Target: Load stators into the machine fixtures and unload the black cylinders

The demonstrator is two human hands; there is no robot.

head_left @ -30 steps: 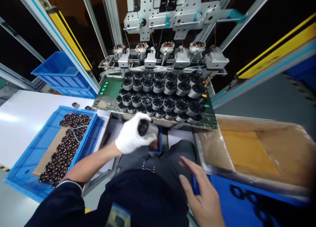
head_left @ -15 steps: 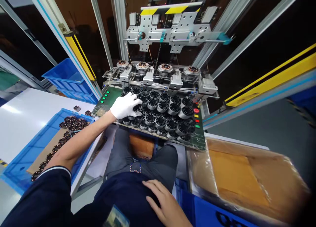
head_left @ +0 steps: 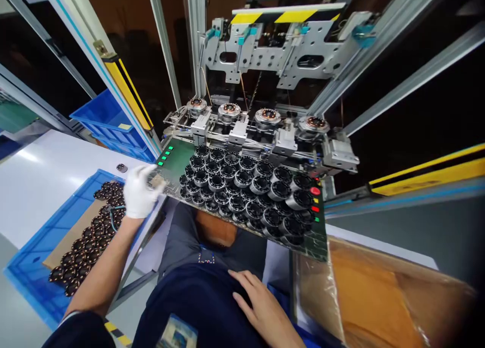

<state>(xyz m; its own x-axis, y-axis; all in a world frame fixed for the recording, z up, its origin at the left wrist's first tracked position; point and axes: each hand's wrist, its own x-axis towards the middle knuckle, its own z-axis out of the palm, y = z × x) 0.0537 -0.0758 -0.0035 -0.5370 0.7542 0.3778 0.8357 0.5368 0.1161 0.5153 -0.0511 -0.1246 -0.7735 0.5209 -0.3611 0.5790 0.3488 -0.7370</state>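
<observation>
Away from the black-and-silver rings (head_left: 243, 186), the white-gloved left hand (head_left: 141, 192) has moved in this head view, and it is now at the left edge of the green panel (head_left: 181, 158). Its fingers are extended and spread, not closed around anything. These rings stand in stacked rows on the panel. On the near side of the panel, the bare right hand (head_left: 261, 302) lies before the dark shirt (head_left: 189, 287), with fingers loosely straight. Left of the panel, a blue tray (head_left: 28, 267) contains copper-wound rings (head_left: 89, 244). Behind the panel, four wound rings (head_left: 269, 114) sit on holders. Right of the panel, nearer the person, is a plastic-covered box (head_left: 373, 297).
</observation>
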